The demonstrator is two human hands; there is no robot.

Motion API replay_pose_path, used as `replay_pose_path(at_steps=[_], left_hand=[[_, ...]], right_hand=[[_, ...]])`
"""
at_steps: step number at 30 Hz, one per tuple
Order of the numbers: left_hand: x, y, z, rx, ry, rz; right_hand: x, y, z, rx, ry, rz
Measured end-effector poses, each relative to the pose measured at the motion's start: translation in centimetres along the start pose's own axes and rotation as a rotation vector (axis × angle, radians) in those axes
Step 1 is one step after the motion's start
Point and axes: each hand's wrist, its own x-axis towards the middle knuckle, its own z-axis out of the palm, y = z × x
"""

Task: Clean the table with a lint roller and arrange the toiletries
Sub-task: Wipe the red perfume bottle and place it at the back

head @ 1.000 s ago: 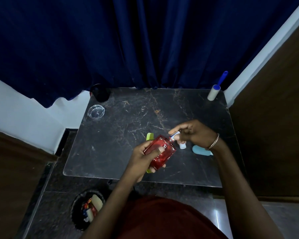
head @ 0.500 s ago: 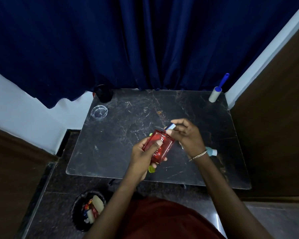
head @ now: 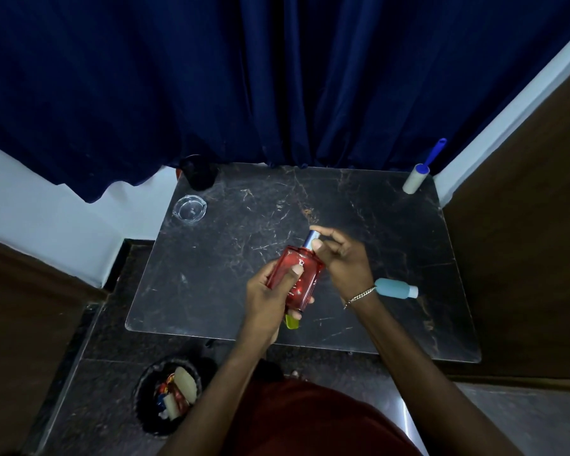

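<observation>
My left hand [head: 270, 291] grips a red perfume bottle [head: 298, 274] above the middle of the dark marble table [head: 244, 225]. My right hand [head: 343, 258] pinches the bottle's silver cap [head: 311, 238] at its top. A light blue bottle [head: 396, 287] with a white cap lies on its side just right of my right wrist. A yellow-green comb [head: 292, 321] lies under my left hand, mostly hidden. The lint roller [head: 418, 177], white with a blue handle, stands at the table's far right corner.
A clear glass ashtray [head: 189, 207] and a dark cup [head: 198, 172] sit at the far left corner. A blue curtain hangs behind the table. A round bin [head: 168, 394] with wrappers stands on the floor at the near left. A wooden panel rises on the right.
My right hand has moved from beside the small bottle onto the perfume cap. The perfume bottle has tipped more upright, and the blue bottle is now uncovered.
</observation>
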Motion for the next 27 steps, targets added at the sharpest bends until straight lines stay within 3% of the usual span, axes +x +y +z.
replay_pose_path(at_steps=[7,19,27], left_hand=[[3.4,1.1,-2.7,0.012,0.009,0.001],[13.3,1.7,-8.2,0.135,0.023,-0.038],[26.2,0.6,-11.8,0.260,0.053,0.114]], right_hand=[[2.6,0.7,2.3,0.098,-0.186,0.139],[10.7,5.0,9.0,-0.020,-0.172,0.362],[22.5,8.9,12.8,-0.242,-0.151,0.237]])
